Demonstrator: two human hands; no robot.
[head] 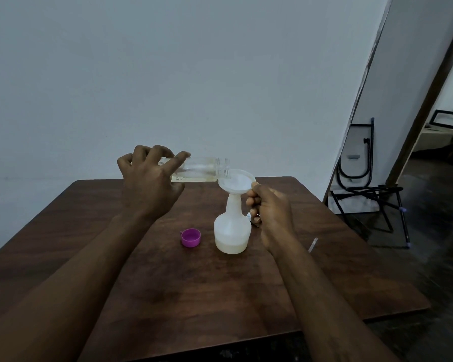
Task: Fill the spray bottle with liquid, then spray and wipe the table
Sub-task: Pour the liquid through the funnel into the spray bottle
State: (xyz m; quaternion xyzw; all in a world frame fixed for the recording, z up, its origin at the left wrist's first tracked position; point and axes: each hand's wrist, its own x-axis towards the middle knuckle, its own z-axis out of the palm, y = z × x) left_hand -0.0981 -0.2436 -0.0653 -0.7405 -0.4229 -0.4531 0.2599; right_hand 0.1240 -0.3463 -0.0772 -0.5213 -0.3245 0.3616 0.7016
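Note:
A white translucent spray bottle (232,231) stands on the dark wooden table (168,283), with pale liquid filling its bottom part. A white funnel (236,182) sits in its neck. My right hand (268,212) pinches the funnel's rim on the right side. My left hand (148,182) grips a clear bottle (202,169) held on its side, its open mouth over the funnel and yellowish liquid lying along its lower side. A purple cap (191,237) lies open side up just left of the spray bottle.
A thin clear tube (312,245) lies on the table behind my right forearm. The table stands against a pale wall. A folded black-framed chair (361,163) leans at the right, and a doorway opens beyond it.

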